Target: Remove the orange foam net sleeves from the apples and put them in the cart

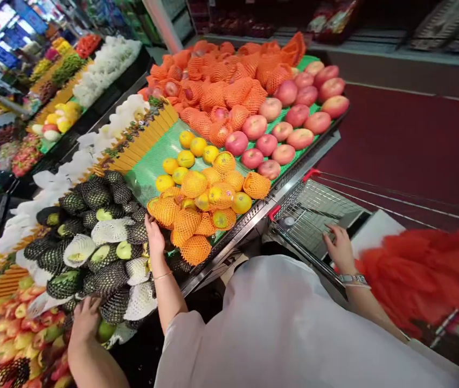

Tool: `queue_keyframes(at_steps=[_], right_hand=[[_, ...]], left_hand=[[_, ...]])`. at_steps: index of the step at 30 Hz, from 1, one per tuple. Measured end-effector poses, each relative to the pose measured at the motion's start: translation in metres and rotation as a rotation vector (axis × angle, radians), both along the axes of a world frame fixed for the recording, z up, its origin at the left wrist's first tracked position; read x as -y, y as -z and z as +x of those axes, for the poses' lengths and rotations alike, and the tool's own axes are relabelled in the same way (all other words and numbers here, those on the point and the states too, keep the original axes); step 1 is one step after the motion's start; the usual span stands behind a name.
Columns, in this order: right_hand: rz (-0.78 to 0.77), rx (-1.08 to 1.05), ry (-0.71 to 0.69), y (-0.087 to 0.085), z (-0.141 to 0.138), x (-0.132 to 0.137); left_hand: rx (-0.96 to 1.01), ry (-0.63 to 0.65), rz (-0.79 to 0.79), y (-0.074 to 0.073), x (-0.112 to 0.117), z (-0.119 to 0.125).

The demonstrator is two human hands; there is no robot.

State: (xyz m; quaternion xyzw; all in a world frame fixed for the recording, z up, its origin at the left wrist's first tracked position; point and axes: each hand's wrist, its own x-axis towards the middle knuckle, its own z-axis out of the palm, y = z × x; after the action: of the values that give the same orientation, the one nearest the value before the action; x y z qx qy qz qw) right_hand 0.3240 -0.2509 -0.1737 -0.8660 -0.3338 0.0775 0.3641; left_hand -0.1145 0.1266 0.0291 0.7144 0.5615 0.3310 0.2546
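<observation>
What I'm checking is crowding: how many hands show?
3: the wearer's left hand beside the netted oranges, right hand at the cart, another person's hand at the dark netted fruit. Others may be hidden.

Single head cam, looking forward and steeply down past the wearer's grey shirt [286, 328], which fills bottom centre, closest to the lens. Fruit stand [254, 220] sits mid-range, centre to left, seen from above. Shopping cart [318, 207] right of centre, same angle. Wide view, rolled: post [163, 24] leans at top, far displays [118, 85] at upper left.
</observation>
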Motion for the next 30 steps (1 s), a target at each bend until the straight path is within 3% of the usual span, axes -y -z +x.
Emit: queue_keyframes(at_steps=[3, 6, 8, 11, 13, 16, 19, 22, 26, 30], right_hand=[[-0.167, -0.005, 0.111, 0.026, -0.046, 0.059], [-0.266, -0.008, 0.176, 0.033, -0.096, 0.105], [-0.323, 0.006, 0.254, 0.032, -0.121, 0.13], [-0.437, 0.051, 0.385, 0.03, -0.136, 0.163], [-0.519, 0.078, 0.448, 0.031, -0.132, 0.182], [-0.593, 0.107, 0.464, 0.035, -0.115, 0.2], [-0.638, 0.154, 0.495, 0.039, -0.101, 0.199], [-0.679, 0.196, 0.586, 0.039, -0.098, 0.189], [-0.743, 0.207, 0.556, 0.037, -0.095, 0.186], [-0.804, 0.127, 0.51, 0.038, -0.072, 0.19]], left_hand=[[-0.095, -0.048, 0.205, -0.015, 0.03, 0.012], [-0.052, -0.029, 0.453, -0.023, 0.076, 0.039], [0.031, 0.077, 0.565, -0.02, 0.108, 0.062], [0.089, 0.317, 0.597, -0.006, 0.146, 0.097], [0.158, 0.411, 0.511, 0.008, 0.163, 0.118], [0.201, 0.627, 0.237, 0.036, 0.182, 0.146], [0.051, 0.96, -0.104, 0.075, 0.206, 0.171], [-0.165, 1.156, -0.438, 0.119, 0.233, 0.198], [-0.304, 1.231, -0.552, 0.163, 0.256, 0.243], [-0.395, 1.123, -0.493, 0.183, 0.26, 0.3]])
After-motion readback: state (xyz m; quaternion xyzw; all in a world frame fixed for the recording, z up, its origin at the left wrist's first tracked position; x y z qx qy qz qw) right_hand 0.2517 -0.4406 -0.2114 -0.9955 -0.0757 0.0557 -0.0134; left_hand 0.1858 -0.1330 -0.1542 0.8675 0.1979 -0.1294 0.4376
